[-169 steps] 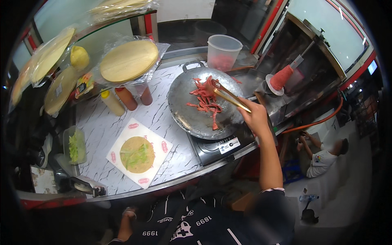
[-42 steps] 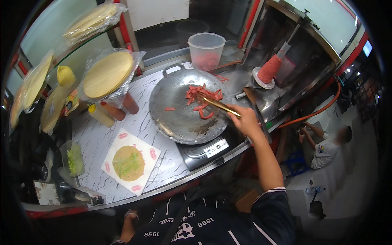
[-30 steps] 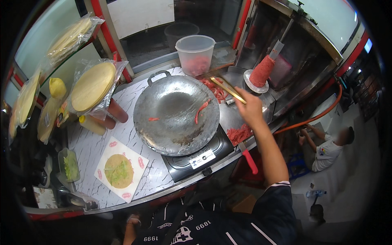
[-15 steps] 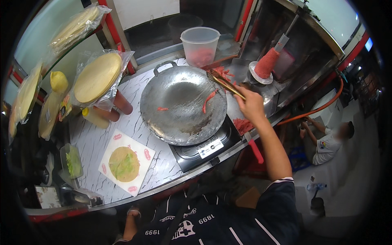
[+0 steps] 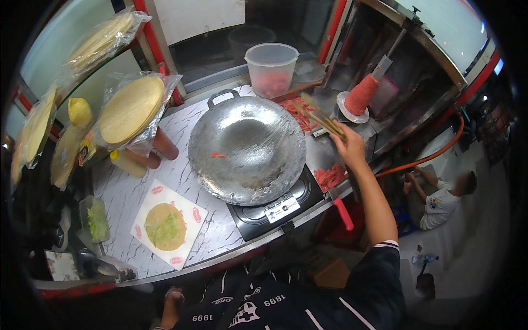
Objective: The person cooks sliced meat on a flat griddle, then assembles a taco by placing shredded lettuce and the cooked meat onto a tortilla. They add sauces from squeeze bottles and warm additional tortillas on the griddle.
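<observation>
My right hand is closed round a pair of tongs, their tips spread over shredded red meat on the metal tray beside the wok. One small strip of red meat lies in the wok, which rests on a black cooktop. My left hand hangs low below the counter edge, and its fingers are too small and dark to make out. On a patterned paper sheet lies a flatbread topped with shredded lettuce.
Behind the tray, a cone of meat stands on a spit. A red-handled knife juts over the counter edge. Bagged flatbreads and sauce bottles stand left; a clear bucket is at the back. A person sits far right.
My right hand and the tongs have moved from the wok's right rim out over the meat tray. A longer meat strip that lay in the wok's right side is gone from it.
</observation>
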Action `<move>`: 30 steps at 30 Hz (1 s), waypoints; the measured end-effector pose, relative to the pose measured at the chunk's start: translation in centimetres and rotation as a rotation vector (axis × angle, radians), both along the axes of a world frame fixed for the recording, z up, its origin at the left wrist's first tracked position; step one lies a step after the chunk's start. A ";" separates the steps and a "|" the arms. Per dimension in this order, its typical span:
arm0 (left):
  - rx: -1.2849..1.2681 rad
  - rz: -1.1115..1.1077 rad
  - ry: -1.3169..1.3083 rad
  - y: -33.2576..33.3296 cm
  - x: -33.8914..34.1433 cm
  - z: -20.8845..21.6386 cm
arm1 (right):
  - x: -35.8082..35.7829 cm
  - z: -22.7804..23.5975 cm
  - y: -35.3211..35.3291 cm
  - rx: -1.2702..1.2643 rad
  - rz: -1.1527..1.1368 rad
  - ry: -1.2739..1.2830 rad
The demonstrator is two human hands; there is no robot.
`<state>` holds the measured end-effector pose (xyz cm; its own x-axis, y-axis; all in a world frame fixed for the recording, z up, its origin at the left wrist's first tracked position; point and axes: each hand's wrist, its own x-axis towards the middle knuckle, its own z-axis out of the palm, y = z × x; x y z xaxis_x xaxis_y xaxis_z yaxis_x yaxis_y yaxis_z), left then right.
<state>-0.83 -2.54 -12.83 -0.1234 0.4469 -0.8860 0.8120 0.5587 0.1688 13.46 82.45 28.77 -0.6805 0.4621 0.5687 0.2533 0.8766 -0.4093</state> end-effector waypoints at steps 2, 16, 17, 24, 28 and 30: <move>0.009 -0.127 -0.007 0.1 -0.4 0.1 | -0.9 1.1 -2.0 -0.067 -0.079 -0.003; 0.066 0.184 0.039 1.3 1.6 -1.5 | -4.4 -0.5 -10.1 -0.035 0.072 -0.207; 0.066 0.199 0.037 1.1 1.9 -1.5 | -4.0 -0.3 -8.2 -0.040 0.008 -0.235; 0.046 0.283 0.039 0.4 5.2 -0.5 | 0.6 2.4 -1.5 -0.045 -0.032 -0.076; 0.042 0.317 0.048 1.4 6.1 -0.1 | 5.7 2.3 -3.1 -0.221 0.069 -0.271; 0.045 0.321 0.062 2.3 6.1 0.1 | 5.8 1.9 -2.3 -0.198 0.085 -0.250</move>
<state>5.23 -0.26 -12.75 -0.3171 0.4148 -0.8529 0.6054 0.7807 0.1547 19.23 80.18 30.63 -0.8283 0.4829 0.2841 0.2970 0.8083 -0.5084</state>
